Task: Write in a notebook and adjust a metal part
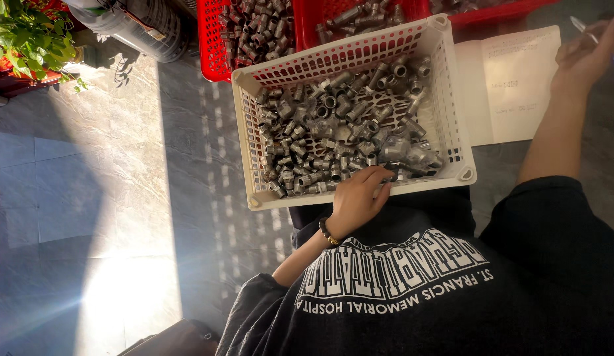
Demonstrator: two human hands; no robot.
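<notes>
Black shirt [419, 310] nearest, left hand [356, 198] curls among fittings [340, 125] at crate's [244, 132] near rim, grip's contents unclear; right hand [584, 56] beside crate pinches pen [579, 25] over notebook [518, 86], seemingly for tallying.

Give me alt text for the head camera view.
A person's left hand reaches into a white plastic basket full of grey metal fittings, while the right hand holds a pen over an open notebook. Red crates of similar fittings sit behind.

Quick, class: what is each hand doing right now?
Left hand: fingers curled on metal fittings in white basket; grip cannot be told.
Right hand: holding a pen.
</notes>
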